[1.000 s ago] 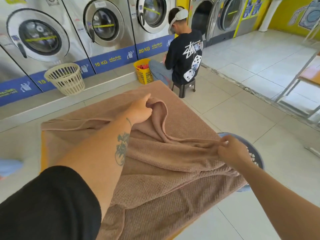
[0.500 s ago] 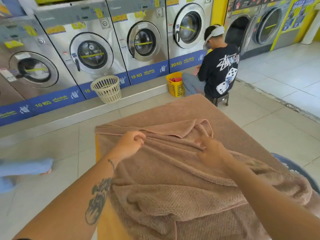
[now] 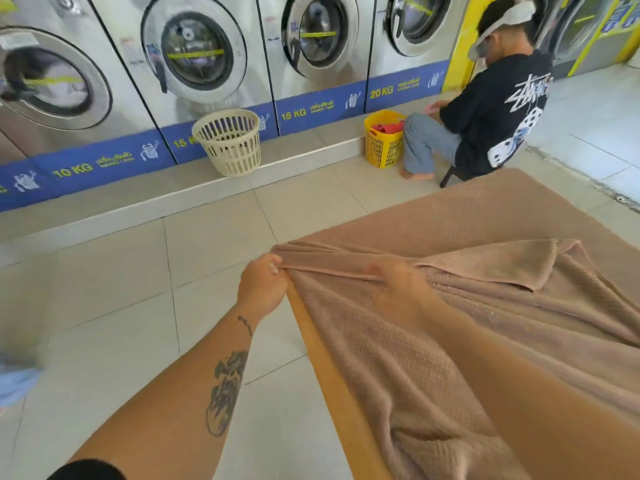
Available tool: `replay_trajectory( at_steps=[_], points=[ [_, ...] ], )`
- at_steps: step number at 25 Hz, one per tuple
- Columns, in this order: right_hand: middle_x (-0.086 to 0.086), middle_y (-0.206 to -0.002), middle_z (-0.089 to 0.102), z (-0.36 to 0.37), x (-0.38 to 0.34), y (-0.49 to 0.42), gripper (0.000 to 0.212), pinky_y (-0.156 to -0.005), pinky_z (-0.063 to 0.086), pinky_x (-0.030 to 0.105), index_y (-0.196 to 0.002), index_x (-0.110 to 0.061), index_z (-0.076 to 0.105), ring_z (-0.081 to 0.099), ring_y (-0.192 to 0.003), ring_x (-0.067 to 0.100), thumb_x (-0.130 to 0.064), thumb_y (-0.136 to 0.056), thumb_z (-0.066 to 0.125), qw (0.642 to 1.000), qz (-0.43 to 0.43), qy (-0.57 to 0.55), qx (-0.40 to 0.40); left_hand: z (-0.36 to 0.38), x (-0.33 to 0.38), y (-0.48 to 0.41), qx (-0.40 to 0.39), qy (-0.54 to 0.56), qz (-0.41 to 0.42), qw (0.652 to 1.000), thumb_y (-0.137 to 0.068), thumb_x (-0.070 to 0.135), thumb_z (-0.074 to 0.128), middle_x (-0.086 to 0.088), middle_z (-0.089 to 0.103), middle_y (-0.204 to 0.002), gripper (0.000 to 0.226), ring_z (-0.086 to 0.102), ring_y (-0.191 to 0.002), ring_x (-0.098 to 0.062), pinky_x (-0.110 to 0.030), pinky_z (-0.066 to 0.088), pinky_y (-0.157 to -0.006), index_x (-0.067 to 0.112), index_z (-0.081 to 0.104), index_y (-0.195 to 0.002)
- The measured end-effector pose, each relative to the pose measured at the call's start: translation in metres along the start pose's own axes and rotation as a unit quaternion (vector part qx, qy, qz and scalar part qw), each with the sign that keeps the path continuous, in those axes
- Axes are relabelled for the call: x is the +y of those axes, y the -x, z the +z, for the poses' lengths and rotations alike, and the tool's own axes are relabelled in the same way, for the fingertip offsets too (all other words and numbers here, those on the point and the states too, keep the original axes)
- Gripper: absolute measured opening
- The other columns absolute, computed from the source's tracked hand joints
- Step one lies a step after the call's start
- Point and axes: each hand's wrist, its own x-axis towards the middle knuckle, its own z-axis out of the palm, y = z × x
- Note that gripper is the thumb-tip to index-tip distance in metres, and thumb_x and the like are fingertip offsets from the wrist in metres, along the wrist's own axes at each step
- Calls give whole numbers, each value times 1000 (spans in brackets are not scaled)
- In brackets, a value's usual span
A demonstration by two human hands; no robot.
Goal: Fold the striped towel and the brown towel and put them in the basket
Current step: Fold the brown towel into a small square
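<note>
The brown towel lies spread over a yellow-edged table, with a folded-over flap on top at the right. My left hand pinches the towel's folded edge at the table's near-left corner. My right hand, blurred by motion, grips the same edge a short way to the right. No striped towel shows. The blue basket seen earlier is out of view.
A cream basket and a yellow basket holding red cloth stand by the step below a row of washing machines. A person in a black shirt sits on a stool beyond the table. Tiled floor lies to the left.
Both hands have slid left along the towel's folded edge to the table's left corner. The view has swung left, and the blue basket at the right has dropped out of sight.
</note>
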Motion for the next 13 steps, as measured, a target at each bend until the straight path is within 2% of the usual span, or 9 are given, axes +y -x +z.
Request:
replay_trajectory(
  at_steps=[2,4,7,9,10,12,13],
  points=[
    [8,-133,48,15,-28,-29,48,-101,43,45,-135,-19,47,46,-124,33,-15,-87,52,996,18,83,12,-1,-13,-28,-43,12,7,999,-93,4,45,-9,52,-132,50,51,-95,-19,-21,43,-64,23,53,-139],
    [9,-132,44,29,-39,-50,53,-103,40,47,-135,-19,41,41,-125,33,-20,-85,59,977,39,210,12,7,-18,-51,-75,24,48,996,-90,0,45,-7,54,-131,57,53,-95,-18,-12,40,-57,25,52,-141],
    [8,-129,48,36,-35,-67,54,-102,40,46,-133,-21,39,46,-122,32,-23,-85,63,943,54,328,4,16,-22,-74,-82,79,56,992,-84,-7,45,-1,61,-123,57,55,-98,-14,-10,43,-67,23,65,-129],
    [2,-111,58,28,-34,-79,30,-93,46,41,-116,-24,50,56,-109,28,-18,-87,57,955,35,294,13,15,-29,-84,-82,71,79,991,-89,-6,48,3,62,-116,48,54,-100,-11,-9,39,-73,21,71,-120],
    [-1,-97,60,21,-36,-83,16,-82,48,35,-103,-25,53,60,-97,25,-15,-91,52,971,35,237,6,12,-32,-89,-84,46,104,990,-92,-5,49,3,62,-113,43,54,-101,-11,-10,37,-75,20,73,-118],
    [-2,-82,59,2,-39,-95,17,-59,43,26,-92,-21,58,58,-73,18,-14,-98,44,989,67,122,-52,7,-34,-106,-87,-2,156,984,-97,-1,47,-1,62,-110,38,55,-105,-17,-19,37,-84,18,74,-115],
    [-1,-79,59,-9,-38,-102,21,-55,40,25,-90,-19,61,55,-68,16,-16,-100,42,990,88,76,-77,4,-31,-117,-91,-19,180,979,-98,1,45,-3,63,-110,38,56,-107,-21,-25,39,-87,20,73,-115]
  ],
)
